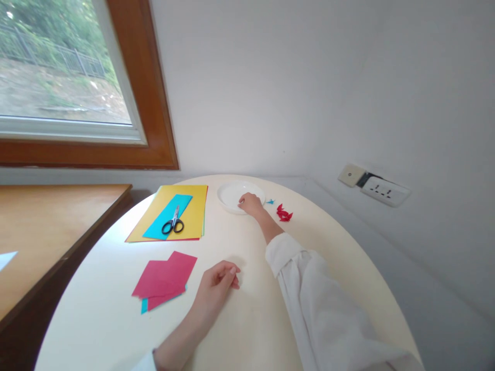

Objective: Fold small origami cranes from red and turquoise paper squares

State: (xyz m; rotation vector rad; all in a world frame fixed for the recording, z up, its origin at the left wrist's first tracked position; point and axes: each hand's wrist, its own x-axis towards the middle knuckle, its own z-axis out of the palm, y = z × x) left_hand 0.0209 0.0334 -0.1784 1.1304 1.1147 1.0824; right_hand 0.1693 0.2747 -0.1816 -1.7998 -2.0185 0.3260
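My right hand (250, 203) reaches over the front right rim of a round white plate (226, 195), its fingers bent together. What they hold, if anything, is hidden. To the right of that hand lie a tiny blue folded-paper piece (271, 201) and a cluster of several red folded-paper pieces (284, 213). Nearer to me, my left hand (218, 283) rests low over the table with its fingers curled in and the thumb against them; nothing shows between them. Pink paper pieces (166, 275) lie left of it, with a blue sheet (144, 305) peeking out below.
Black-handled scissors (174, 222) lie on a blue paper strip (154, 226) atop a stack of sheets, yellow (195, 214) uppermost. The round white table (96, 304) meets the wall at the back. A wooden ledge (58, 216) is at left, a wall socket (382, 190) at right.
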